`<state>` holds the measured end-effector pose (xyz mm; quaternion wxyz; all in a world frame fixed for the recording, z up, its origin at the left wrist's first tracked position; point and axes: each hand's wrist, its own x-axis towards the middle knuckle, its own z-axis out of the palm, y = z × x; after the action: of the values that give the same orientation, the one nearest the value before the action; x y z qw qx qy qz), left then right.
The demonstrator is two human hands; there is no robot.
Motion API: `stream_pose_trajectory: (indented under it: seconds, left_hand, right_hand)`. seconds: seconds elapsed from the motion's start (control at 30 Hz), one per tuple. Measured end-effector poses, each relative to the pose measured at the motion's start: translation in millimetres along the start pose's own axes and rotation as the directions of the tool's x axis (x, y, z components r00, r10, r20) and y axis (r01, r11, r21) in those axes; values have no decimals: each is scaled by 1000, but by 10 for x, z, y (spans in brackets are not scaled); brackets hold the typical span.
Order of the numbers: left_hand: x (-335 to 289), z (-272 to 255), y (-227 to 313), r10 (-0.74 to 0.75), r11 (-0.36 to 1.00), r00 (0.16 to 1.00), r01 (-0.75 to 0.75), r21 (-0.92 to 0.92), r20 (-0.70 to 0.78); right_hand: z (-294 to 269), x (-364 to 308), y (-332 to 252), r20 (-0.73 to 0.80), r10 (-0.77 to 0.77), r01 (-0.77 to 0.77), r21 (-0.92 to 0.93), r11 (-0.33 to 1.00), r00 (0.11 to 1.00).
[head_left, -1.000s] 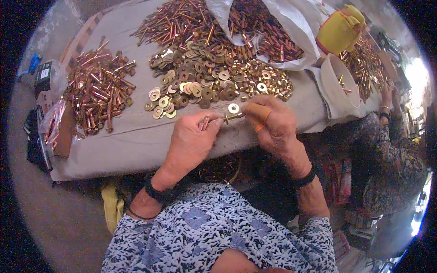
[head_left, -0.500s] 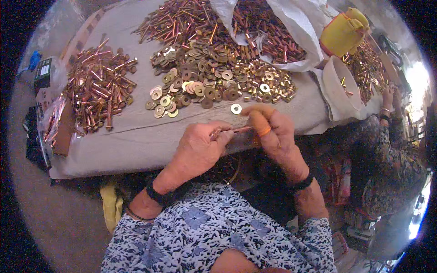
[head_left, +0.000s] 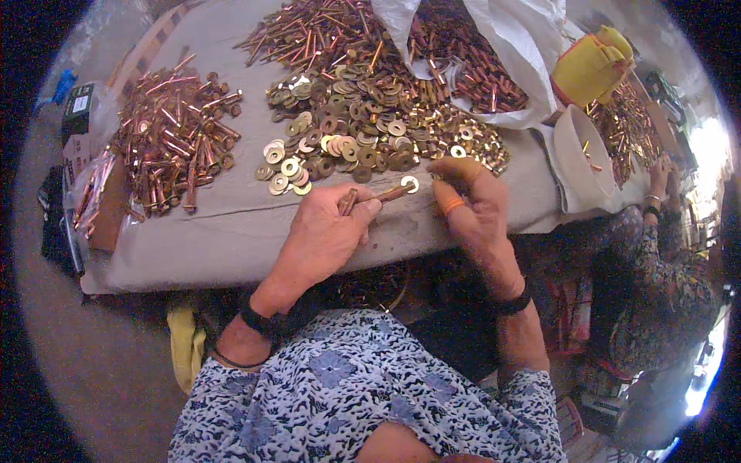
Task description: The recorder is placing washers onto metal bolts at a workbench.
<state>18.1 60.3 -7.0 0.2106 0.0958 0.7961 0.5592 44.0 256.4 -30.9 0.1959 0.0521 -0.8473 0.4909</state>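
On the worktop [head_left: 231, 231]: washers [head_left: 363, 131] in the middle, bolts [head_left: 174, 150] left, more bolts [head_left: 316, 31] behind. Bag [head_left: 494, 46] behind right, cup [head_left: 579, 158] beside it. Hands close in front of the washers.

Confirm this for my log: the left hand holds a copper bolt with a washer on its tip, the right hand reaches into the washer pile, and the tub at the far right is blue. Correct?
Not quite. The head view shows the tub is yellow, not blue. The rest stands: the left hand holds the copper bolt with a washer on its tip, and the right hand reaches into the washer pile.
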Motion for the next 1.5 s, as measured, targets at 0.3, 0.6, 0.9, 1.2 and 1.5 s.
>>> stream_pose_trajectory:
  seconds: [0.3, 0.6, 0.9, 1.2, 1.5]
  left_hand:
    - [27, 43, -32, 68, 996, 997, -69, 49, 19]
    - [5, 38, 11, 65, 996, 997, -68, 63, 48]
    - [-1, -20, 62, 12, 999, 993, -18, 49, 120]
    - [22, 7, -71, 162, 963, 984, -173, 208, 69]
    - [1, 120, -48, 304, 913, 953, -294, 283, 10]
  right_hand:
    - [52, -114, -207, 108, 85, -114, 310, 944, 991]
    - [35, -141, -140, 125, 117, -143, 222, 965, 985]
    - [14, -183, -140, 149, 100, -150, 384, 911, 984]
    - [-11, -152, -201, 112, -54, 57, -29, 998, 992]
    - [-68, -162, -215, 89, 106, -88, -184, 979, 990]
